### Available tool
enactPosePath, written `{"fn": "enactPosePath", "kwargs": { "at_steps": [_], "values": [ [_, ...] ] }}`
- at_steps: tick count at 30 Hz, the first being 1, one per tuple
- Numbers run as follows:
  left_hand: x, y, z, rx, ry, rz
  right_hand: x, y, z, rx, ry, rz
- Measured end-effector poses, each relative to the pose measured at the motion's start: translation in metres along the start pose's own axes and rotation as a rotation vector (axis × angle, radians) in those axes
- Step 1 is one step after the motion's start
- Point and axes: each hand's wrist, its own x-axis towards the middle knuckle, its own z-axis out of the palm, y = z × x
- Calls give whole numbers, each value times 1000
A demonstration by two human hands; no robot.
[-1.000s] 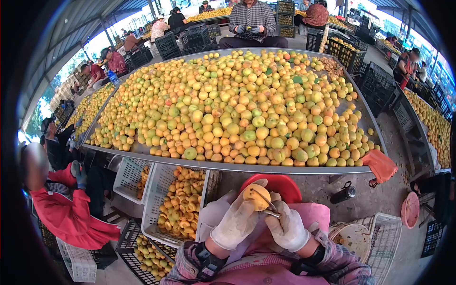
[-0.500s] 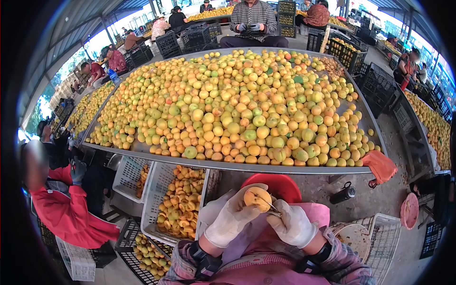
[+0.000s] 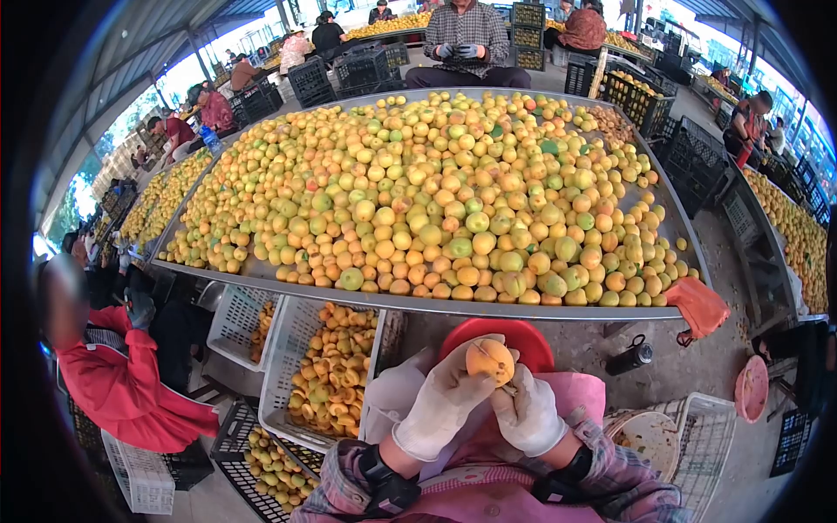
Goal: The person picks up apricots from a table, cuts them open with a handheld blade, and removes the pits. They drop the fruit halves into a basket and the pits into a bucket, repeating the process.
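My left hand [image 3: 443,406], in a whitish glove, is closed around an orange-yellow fruit [image 3: 490,362] above my lap. My right hand [image 3: 528,413], gloved too, is closed right beside the fruit with its fingertips at the fruit's lower edge; whatever it grips is hidden. Behind both hands is a red basin [image 3: 534,346], partly covered by them. Beyond it stands a metal table [image 3: 488,308] heaped with yellow, orange and greenish fruits [image 3: 418,200].
White crate [image 3: 279,392] of opened fruit at left; black crate [image 3: 240,471] below it. A person in red [image 3: 131,383] sits far left. Black flask [image 3: 629,356], bucket [image 3: 649,440] and white crate [image 3: 708,436] at right. Orange bag [image 3: 699,305] on the table corner.
The fruit has moved slightly right and turned in my left hand. My right hand has come closer beneath it, and the thin metal tool seen earlier no longer shows.
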Motion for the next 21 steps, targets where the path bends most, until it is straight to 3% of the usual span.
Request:
{"fn": "enactPosePath", "kwargs": {
  "at_steps": [1,3,4,6,7,10,12,16,18,19,21],
  "values": [
    [0,3,1,0,0,1,-1,1,1,0,-1,-1],
    [0,11,1,531,34,140,-2,4,1,-28,26,-10],
    [0,17,4,530,32,138,-1,5,0,-30,26,-8],
    [1,31,10,917,70,145,4,6,-3,-8,1,-23],
    [3,29,6,916,69,145,7,7,-5,-9,2,-23],
    [9,12,-9,770,66,103,11,7,-6,19,-74,23],
    [9,-9,-7,314,164,154,8,7,-4,55,-12,-15],
    [8,-8,0,-24,54,170,8,8,0,67,46,-30],
    [1,22,10,633,154,127,10,15,-9,128,-94,-35],
    [1,24,6,634,153,126,12,18,-12,129,-93,-34],
    [4,23,-3,1157,107,318,16,26,-14,84,-174,-122]
  ]
}}
